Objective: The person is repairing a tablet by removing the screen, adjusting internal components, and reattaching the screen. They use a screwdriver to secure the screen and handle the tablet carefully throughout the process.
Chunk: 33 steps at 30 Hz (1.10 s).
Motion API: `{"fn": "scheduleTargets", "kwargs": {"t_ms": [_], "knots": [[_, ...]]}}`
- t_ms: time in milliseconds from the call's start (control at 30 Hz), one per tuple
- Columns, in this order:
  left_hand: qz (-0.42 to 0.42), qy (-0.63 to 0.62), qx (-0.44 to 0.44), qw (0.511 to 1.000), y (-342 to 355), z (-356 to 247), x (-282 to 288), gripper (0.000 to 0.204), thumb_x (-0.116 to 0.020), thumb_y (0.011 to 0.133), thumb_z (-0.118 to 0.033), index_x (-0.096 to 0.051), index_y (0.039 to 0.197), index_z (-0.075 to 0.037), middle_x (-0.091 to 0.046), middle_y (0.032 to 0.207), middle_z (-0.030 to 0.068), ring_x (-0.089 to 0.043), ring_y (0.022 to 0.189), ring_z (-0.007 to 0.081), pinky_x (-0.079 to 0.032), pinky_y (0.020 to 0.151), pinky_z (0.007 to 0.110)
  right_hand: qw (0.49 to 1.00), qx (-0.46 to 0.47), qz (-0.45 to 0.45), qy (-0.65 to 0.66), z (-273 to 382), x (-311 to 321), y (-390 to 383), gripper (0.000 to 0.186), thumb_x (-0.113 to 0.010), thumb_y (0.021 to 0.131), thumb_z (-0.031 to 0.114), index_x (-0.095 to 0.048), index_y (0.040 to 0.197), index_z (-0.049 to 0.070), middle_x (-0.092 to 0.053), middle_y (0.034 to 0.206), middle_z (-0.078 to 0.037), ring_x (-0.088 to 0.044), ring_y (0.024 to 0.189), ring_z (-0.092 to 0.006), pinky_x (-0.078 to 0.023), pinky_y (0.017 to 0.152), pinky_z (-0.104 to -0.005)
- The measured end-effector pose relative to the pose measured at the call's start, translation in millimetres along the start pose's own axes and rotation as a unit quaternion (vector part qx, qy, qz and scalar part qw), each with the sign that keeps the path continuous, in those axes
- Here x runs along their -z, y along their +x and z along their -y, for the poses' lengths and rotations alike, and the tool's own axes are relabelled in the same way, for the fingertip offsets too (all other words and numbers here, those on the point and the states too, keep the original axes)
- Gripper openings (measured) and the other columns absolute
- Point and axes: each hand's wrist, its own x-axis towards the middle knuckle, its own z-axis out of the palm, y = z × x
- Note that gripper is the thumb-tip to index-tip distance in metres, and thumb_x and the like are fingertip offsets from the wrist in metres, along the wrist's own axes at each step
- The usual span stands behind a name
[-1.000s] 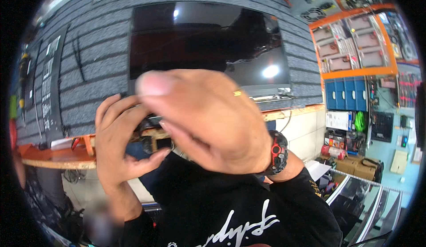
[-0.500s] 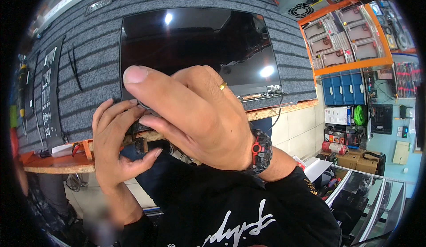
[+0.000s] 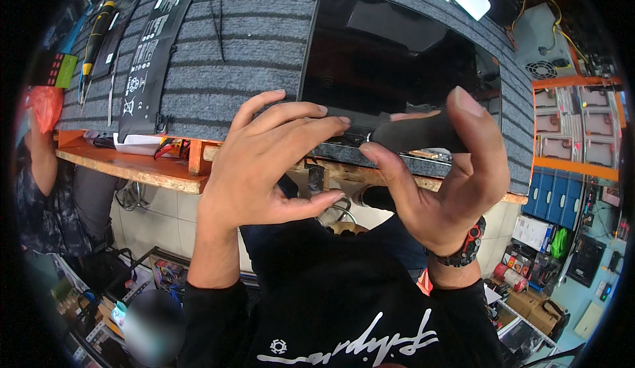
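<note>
A black glossy screen panel (image 3: 390,57) lies face up on the striped grey mat. My left hand (image 3: 264,150) is open, fingers stretched and thumb apart, its fingertips resting at the panel's near edge. Between thumb and fingers, my right hand (image 3: 456,183) grips a dark grey tapered thing (image 3: 420,134) over the same edge, right of my left fingertips. A small bright bit shows at its left end; its exact kind I cannot make out. Part of the near edge is hidden behind it and my hands.
Left on the mat lie a flat black battery (image 3: 149,57), thin black tweezers (image 3: 217,27) and a yellow-black screwdriver (image 3: 97,37). A metal power supply box (image 3: 546,44) stands far right. Another person's arm (image 3: 43,150) is at the far left. The bench's wooden edge (image 3: 132,169) runs nearest me.
The view has shifted, so the panel appears further right. My right hand has drawn away from my left and lowered, showing the dark grey thing in its grip. My left fingers remain at the near edge.
</note>
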Motion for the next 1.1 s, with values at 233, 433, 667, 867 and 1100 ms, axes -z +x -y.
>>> {"fn": "scheduleTargets", "kwargs": {"t_ms": [233,433,667,867,1100], "knots": [[-0.008,0.002,-0.009,1.0,1,1,-1,0.064,-0.085,0.066,-0.038,-0.069,0.121,-0.008,-0.074,0.119,0.0018,-0.064,0.12,0.0244,-0.038,0.111,0.048,1.0,-0.013,0.016,0.01,2,1,3,0.089,-0.081,0.081,-0.007,-0.024,0.149,0.001,-0.045,0.144,-0.024,-0.072,0.1,-0.0316,-0.063,0.084,-0.0385],[-0.013,-0.01,-0.003,1.0,1,-2,-1,0.063,-0.085,0.066,-0.036,-0.069,0.121,-0.01,-0.074,0.119,0.0014,-0.064,0.119,0.0235,-0.038,0.111,0.049,0.996,-0.053,-0.002,0.068,3,-2,-3,0.091,-0.076,0.082,-0.012,-0.021,0.153,0.003,-0.05,0.137,-0.024,-0.072,0.1,-0.0328,-0.06,0.087,-0.0414],[-0.014,-0.01,-0.001,1.0,-1,-2,0,0.062,-0.086,0.066,-0.034,-0.07,0.121,-0.01,-0.074,0.119,0.0016,-0.064,0.119,0.0231,-0.038,0.111,0.048,0.985,-0.066,-0.091,0.131,-1,-16,-9,0.066,-0.078,0.078,-0.014,-0.055,0.138,-0.001,-0.063,0.132,-0.02,-0.071,0.103,-0.0263,-0.057,0.085,-0.0344],[-0.017,-0.005,-0.008,1.0,0,-2,-1,0.063,-0.086,0.067,-0.035,-0.069,0.122,-0.009,-0.073,0.118,0.001,-0.064,0.119,0.0231,-0.038,0.111,0.048,0.983,-0.062,-0.097,0.143,-3,-14,-8,0.069,-0.081,0.077,-0.01,-0.055,0.14,-0.001,-0.065,0.128,-0.019,-0.072,0.1,-0.0251,-0.058,0.082,-0.0323],[-0.025,-0.004,-0.01,1.0,0,0,-2,0.066,-0.087,0.067,-0.035,-0.068,0.124,-0.009,-0.074,0.119,0.0009,-0.064,0.12,0.0241,-0.039,0.11,0.048,0.97,-0.096,-0.165,0.15,13,-4,-3,0.092,-0.071,0.089,-0.004,-0.015,0.16,0.013,-0.069,0.111,-0.028,-0.072,0.102,-0.0324,-0.058,0.09,-0.0425]]}}
